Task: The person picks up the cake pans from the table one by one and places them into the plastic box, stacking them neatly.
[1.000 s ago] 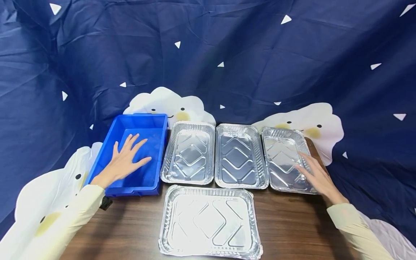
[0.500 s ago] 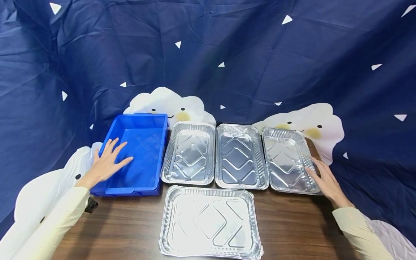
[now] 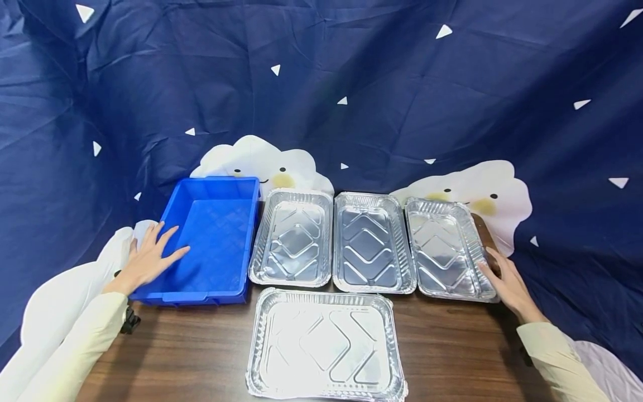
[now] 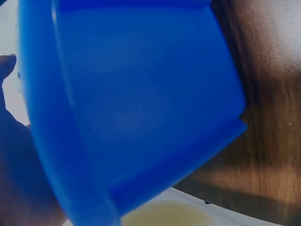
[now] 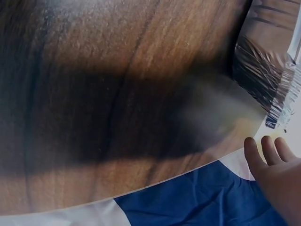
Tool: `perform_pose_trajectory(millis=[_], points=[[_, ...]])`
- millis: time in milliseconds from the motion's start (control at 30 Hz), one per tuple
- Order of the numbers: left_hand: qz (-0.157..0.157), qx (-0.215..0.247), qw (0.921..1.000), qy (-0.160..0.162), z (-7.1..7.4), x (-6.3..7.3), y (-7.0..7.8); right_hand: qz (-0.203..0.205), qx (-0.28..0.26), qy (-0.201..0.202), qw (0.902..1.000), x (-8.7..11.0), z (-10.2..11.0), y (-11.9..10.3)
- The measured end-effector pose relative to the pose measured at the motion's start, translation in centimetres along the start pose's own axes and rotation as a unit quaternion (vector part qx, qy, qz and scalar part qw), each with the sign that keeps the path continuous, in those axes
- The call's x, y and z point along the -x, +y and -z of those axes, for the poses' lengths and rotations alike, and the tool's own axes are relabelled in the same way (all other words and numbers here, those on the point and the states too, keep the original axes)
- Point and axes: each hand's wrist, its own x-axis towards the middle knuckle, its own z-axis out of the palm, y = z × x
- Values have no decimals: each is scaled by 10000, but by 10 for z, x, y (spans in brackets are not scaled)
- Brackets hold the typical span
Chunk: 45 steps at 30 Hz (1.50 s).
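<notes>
In the head view my left hand (image 3: 145, 261), fingers spread, hovers over the left wall of a blue plastic bin (image 3: 216, 240). The left wrist view shows the outside of that bin (image 4: 150, 80) filling most of the picture, with part of the hand at the left edge. My right hand (image 3: 509, 285) is beside the right rim of the rightmost foil tray (image 3: 437, 240), fingers loosely extended. From the right wrist, the fingers (image 5: 268, 150) appear just below the crinkled corner of the foil tray (image 5: 258, 70). Neither hand shows anything in its grasp.
Two more foil trays, a left one (image 3: 296, 237) and a middle one (image 3: 369, 245), stand between the bin and the rightmost tray. Crosswise in front lies another foil tray (image 3: 326, 352). All are on a brown wooden table (image 3: 452, 346), with a dark blue patterned cloth (image 3: 321, 72) behind.
My left hand has moved left and toward me, from over the bin's middle to its left wall. My right hand has shifted slightly right, off the rightmost tray's inside to its rim.
</notes>
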Motion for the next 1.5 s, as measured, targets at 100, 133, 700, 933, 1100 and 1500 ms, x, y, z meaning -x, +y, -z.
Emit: perform_pose_trajectory(millis=[100,133,700,933,1100,1500], points=[[3,42,10000,-10,-3,0,-3,-85,-93,-58,9999,0,-2,3],[-7,49,10000,-3,-3,1,-3,-158,-114,-104,9998,0,-2,3],[-373,-167,9988,277,-9,1,-6,-805,-92,-17,9967,-6,-3,13],[-416,-126,9984,350,-11,0,-5,-1068,-692,37,9919,-8,2,19],[-434,-84,9982,410,-12,0,-6,-1181,-1008,-222,9876,-9,10,23],[-487,-22,9977,480,-13,0,-8,-1383,-1395,-499,9792,-5,23,27]])
